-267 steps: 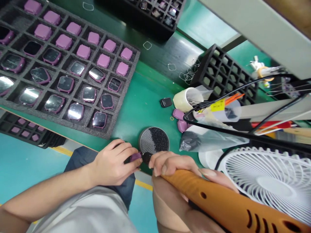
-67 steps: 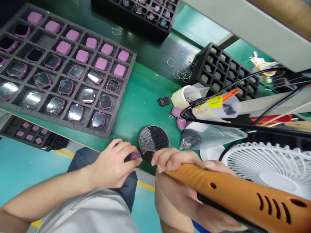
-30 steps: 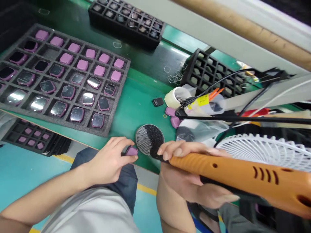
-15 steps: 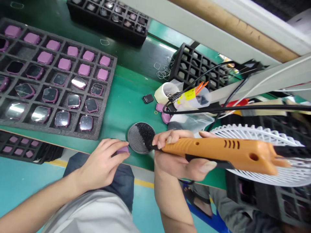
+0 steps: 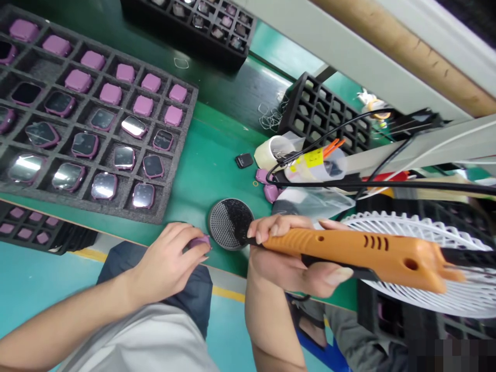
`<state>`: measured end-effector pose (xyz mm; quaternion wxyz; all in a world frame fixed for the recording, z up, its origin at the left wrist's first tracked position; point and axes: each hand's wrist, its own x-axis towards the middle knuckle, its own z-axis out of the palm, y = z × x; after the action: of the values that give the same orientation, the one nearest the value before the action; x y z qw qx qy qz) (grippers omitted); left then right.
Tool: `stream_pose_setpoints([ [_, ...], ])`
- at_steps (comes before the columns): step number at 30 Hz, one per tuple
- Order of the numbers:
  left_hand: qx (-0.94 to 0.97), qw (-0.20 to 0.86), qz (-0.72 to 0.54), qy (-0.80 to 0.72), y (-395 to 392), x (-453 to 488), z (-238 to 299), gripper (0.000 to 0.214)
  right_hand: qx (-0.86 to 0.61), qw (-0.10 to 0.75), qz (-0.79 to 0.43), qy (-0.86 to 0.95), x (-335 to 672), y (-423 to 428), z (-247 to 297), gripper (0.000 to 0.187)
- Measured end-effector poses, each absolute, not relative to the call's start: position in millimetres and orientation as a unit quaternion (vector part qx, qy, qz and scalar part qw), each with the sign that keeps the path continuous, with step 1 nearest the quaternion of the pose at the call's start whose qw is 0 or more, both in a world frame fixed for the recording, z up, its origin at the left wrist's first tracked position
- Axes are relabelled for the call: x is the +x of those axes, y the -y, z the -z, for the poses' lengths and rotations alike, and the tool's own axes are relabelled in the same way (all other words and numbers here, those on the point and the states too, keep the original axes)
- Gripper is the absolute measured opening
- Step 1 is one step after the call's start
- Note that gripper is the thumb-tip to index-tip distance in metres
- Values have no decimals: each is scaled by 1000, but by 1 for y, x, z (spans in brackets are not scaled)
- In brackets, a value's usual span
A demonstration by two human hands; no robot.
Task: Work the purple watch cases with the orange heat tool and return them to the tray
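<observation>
Purple watch case (image 5: 200, 241) is mostly hidden under the left hand (image 5: 170, 263), whose grip is closed on it at the table (image 5: 217, 170) edge, 8 o'clock of the round mesh dish (image 5: 230, 223). Orange screwdriver (image 5: 360, 253) is held in the right hand (image 5: 287, 253), grip wrapped round it; its bit is concealed by the fingers. White fan (image 5: 418, 230), 3 o'clock, is cut off by the frame and partly blocked by the screwdriver.

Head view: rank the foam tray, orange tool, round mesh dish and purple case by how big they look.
1. foam tray, though the frame edge cuts it off.
2. orange tool, enlarged by being nearer the camera.
3. round mesh dish.
4. purple case, partly hidden under the left hand.
</observation>
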<state>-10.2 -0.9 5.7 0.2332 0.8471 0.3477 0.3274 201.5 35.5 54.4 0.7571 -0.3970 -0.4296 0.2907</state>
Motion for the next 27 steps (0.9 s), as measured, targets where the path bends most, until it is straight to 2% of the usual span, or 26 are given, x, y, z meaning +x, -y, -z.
stream_pose_setpoints([
  [8, 846, 239, -348, -325, 0, -10, -2, 26, -382, 753, -297, 447, 206, -26, -66, 41],
  [14, 851, 228, -335, -335, 0, -9, -4, 21, -419, 712, -379, 416, 187, 0, -92, 47],
  [27, 854, 227, -325, -338, 2, -8, -2, 22, -387, 693, -410, 449, 177, -1, -79, 49],
])
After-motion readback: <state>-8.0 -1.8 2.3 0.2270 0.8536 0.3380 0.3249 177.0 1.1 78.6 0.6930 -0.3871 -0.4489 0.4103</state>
